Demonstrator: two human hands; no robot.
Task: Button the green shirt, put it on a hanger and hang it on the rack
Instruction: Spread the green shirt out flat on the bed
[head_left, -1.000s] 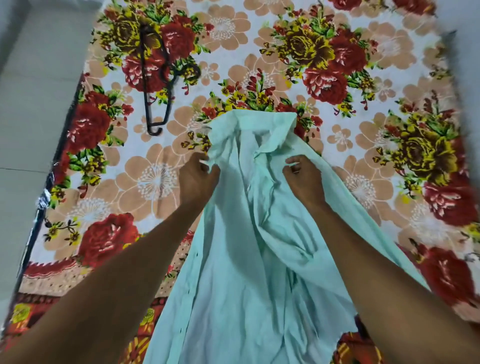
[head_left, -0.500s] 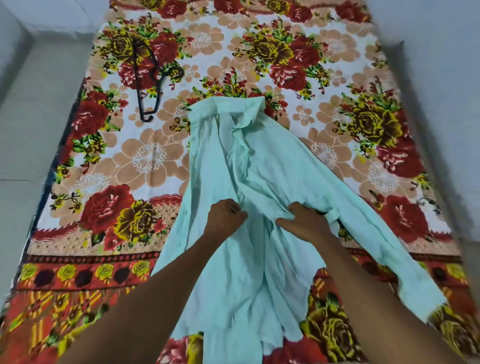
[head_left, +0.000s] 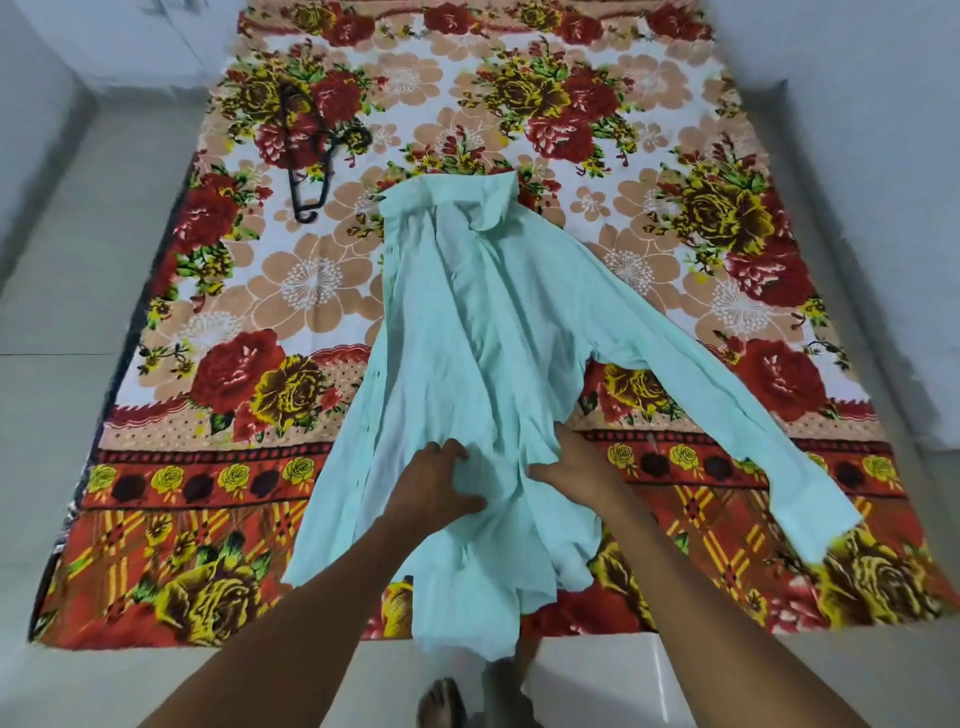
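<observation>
The pale green shirt (head_left: 483, 332) lies crumpled and unbuttoned on the flowered bed sheet (head_left: 260, 291), collar at the far end, one sleeve stretched out to the right. My left hand (head_left: 434, 483) grips the cloth of the left front panel low on the shirt. My right hand (head_left: 574, 470) holds the right front edge beside it, fingers curled into the folds. A dark hanger (head_left: 311, 150) lies on the sheet at the far left, apart from the shirt. The rack is not in view.
The sheet covers a low mattress on a pale tiled floor (head_left: 62, 395). White walls (head_left: 857, 156) stand close on the right and at the far left. My bare feet (head_left: 441, 701) show at the sheet's near edge.
Both hands have slid down the shirt front from near the collar to the lower part. The view has pulled back, showing the whole shirt and its right sleeve.
</observation>
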